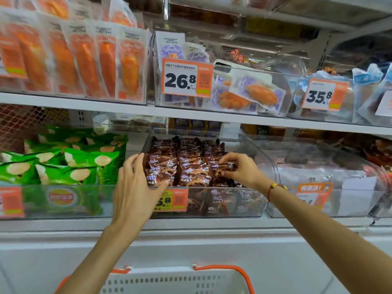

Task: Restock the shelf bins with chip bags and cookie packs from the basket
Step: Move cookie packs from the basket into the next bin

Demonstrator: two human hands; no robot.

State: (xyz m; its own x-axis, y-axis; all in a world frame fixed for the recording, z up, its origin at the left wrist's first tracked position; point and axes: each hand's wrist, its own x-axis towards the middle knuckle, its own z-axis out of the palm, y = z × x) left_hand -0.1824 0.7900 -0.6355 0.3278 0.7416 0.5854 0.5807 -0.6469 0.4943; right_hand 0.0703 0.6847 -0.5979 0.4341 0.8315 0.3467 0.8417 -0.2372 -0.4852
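Brown cookie packs (191,164) fill a clear shelf bin (250,205) on the lower shelf, in the middle. My left hand (135,187) lies against the packs at the bin's front left, thumb under one pack and fingers spread along its side. My right hand (239,168) pinches a cookie pack at the front right of the pile with fingertips. Green chip bags (70,164) are stacked in the bin to the left. The white basket (169,281) with orange handles sits below at the frame's bottom edge; its contents are hidden.
The upper shelf holds orange packets (84,60) at left, a clear bin of purple-and-white packets (248,96) with a 26.8 tag, and blue packs (360,81) with a 35.8 tag. A half-filled clear bin (328,187) stands right of the cookies.
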